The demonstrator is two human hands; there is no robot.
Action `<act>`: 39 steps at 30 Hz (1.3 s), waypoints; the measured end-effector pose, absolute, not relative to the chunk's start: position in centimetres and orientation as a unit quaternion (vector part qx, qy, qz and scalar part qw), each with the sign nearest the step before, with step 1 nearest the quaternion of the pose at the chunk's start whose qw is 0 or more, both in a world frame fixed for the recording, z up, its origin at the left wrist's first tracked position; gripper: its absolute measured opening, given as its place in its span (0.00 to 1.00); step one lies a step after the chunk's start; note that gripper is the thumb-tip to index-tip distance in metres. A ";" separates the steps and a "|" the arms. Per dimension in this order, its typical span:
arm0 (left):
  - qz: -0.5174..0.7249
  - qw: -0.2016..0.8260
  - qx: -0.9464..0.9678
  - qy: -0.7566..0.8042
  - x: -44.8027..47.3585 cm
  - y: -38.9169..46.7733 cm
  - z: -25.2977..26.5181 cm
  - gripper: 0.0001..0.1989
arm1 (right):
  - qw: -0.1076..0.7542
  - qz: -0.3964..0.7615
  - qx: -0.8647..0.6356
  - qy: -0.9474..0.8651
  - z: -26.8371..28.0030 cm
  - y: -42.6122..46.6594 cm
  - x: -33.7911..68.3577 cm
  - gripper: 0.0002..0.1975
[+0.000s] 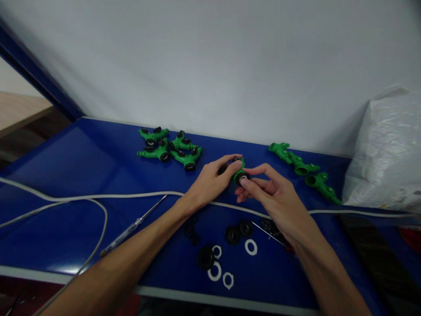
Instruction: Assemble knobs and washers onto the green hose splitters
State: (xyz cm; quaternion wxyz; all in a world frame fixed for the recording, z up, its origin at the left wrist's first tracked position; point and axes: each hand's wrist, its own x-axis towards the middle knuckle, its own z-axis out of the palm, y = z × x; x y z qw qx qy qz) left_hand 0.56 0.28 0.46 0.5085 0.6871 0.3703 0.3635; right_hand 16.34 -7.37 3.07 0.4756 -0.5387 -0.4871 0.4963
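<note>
My left hand (215, 177) is closed around a green Y-shaped hose splitter (237, 174) with black fittings. The splitter's black ring nut faces me, and a white washer (244, 179) shows in its opening. My right hand (268, 186) has its thumb at that opening and its index finger against the splitter's side, so the fingers close on it. Below the hands lie black ring nuts (233, 235), several flat white washers (251, 247) and some small black rings (191, 232). One more black nut (205, 257) partly overlaps the washers.
Several green splitters with black valves (190, 160) stand at the back left. Bare green splitter bodies (317, 184) lie at the right, beside a white plastic bag (384, 153). A grey cable (131, 195) crosses the blue table (98, 153). A screwdriver (130, 229) lies by my left forearm.
</note>
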 end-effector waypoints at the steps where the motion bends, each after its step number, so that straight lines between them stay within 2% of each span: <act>1: 0.361 0.503 0.693 0.370 0.5 0.3 0.5 0.26 | 0.471 0.494 -0.541 -0.491 3.1 -7.4 16.4 0.16; 8: 0.341 0.477 0.721 0.369 0.4 0.3 0.5 0.28 | 0.464 0.494 -0.543 -0.496 3.1 -7.3 16.4 0.16; 19: 0.356 0.462 0.722 0.372 0.5 0.1 0.3 0.25 | 0.480 0.472 -0.550 -0.494 2.6 -7.3 16.2 0.15; 23: 0.387 0.526 0.661 0.370 0.8 0.2 0.3 0.20 | 0.507 0.450 -0.544 -0.494 2.6 -7.2 15.8 0.16; 27: 0.418 0.652 0.527 0.350 1.4 0.2 0.4 0.15 | 0.521 0.450 -0.543 -0.480 2.6 -7.2 15.5 0.21; 31: 0.427 0.720 0.441 0.323 1.7 0.4 -0.1 0.20 | 0.517 0.449 -0.543 -0.487 2.4 -7.2 15.2 0.21; 35: 0.421 0.699 0.466 0.343 1.7 0.5 -0.5 0.27 | 0.517 0.426 -0.550 -0.498 2.3 -7.1 15.2 0.19; 39: 0.413 0.672 0.508 0.347 1.6 0.3 -0.3 0.30 | 0.526 0.401 -0.560 -0.499 2.3 -7.0 15.3 0.17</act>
